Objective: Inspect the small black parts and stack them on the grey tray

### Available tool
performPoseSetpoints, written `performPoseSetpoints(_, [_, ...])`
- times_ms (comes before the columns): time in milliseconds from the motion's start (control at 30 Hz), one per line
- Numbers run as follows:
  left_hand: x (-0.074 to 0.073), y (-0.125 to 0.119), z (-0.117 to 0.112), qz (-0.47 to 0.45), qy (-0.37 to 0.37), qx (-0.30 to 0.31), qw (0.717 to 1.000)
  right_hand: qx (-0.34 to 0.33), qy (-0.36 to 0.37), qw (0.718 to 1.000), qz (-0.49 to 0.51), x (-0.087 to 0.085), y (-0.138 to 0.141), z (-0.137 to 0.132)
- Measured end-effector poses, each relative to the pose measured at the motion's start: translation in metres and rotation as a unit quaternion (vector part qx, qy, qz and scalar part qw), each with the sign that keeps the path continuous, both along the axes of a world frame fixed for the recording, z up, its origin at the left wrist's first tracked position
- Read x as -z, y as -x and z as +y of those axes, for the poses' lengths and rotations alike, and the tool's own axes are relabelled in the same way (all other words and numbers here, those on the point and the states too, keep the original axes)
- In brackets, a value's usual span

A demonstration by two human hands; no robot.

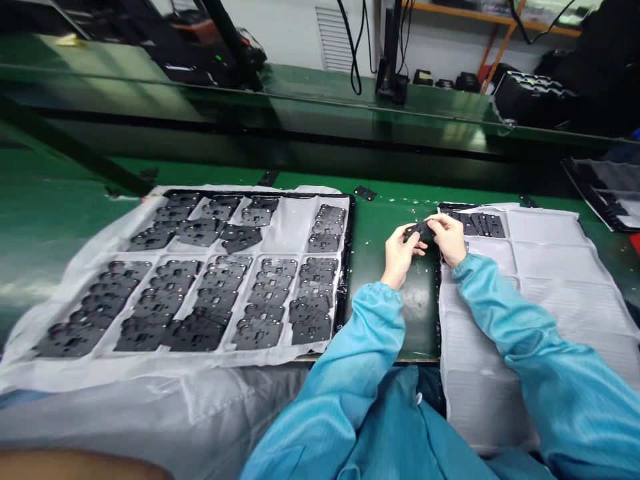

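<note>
Between my two hands, over the green strip of bench, is a small flat black plate (420, 231) with cut-outs. My left hand (400, 253) pinches its left end, and my right hand (449, 239) grips the right end. To the left lies a tray (345, 267) lined with white sheet, its compartments filled with overlapping black plates (273, 287). On the right, a second lined tray (545, 247) has a short row of black plates (483, 225) in its far left compartment, just beyond my right hand.
A loose black plate (365, 193) lies on the green bench (385, 213) behind my hands, and another (269, 178) sits behind the left tray. A raised green ledge (310, 100) runs along the back. At far right stands another black tray (607, 193). Cables (356, 53) hang above.
</note>
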State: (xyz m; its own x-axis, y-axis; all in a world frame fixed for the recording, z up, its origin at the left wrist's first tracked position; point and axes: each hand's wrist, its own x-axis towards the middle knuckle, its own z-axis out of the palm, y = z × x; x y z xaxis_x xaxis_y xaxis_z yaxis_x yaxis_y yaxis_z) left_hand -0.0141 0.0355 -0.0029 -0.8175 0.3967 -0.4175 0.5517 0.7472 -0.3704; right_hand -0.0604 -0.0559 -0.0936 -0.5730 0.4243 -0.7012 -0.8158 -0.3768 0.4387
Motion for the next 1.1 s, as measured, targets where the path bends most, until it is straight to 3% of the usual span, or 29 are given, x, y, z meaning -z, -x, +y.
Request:
performPoseSetpoints(133, [0.0, -0.001, 0.005, 0.018, -0.023, -0.017, 0.999, -0.003, 0.002, 0.999, 0.047, -0.002, 0.001, -0.001])
performPoseSetpoints(600, [-0.006, 0.01, 0.01, 0.054, -0.028, 0.075, 0.995, 0.015, -0.086, 0.993, 0.079, 0.0, -0.011, 0.003])
performPoseSetpoints(733, [-0.006, 0.009, 0.01, 0.086, -0.033, 0.074, 0.993, 0.02, -0.172, 0.985, 0.022, -0.004, -0.015, 0.003])
performPoseSetpoints(867, [-0.006, 0.008, 0.01, 0.108, -0.018, 0.086, 0.99, 0.011, -0.299, 0.95, -0.093, -0.011, -0.019, 0.002])
performPoseSetpoints(967, [-0.007, 0.008, 0.01, 0.098, -0.012, 0.087, 0.991, -0.002, -0.328, 0.936, -0.124, -0.014, -0.018, 0.002])
performPoseSetpoints(1100, [-0.007, 0.007, 0.01, 0.088, -0.006, 0.089, 0.992, 0.002, -0.325, 0.939, -0.114, -0.015, -0.017, 0.001])
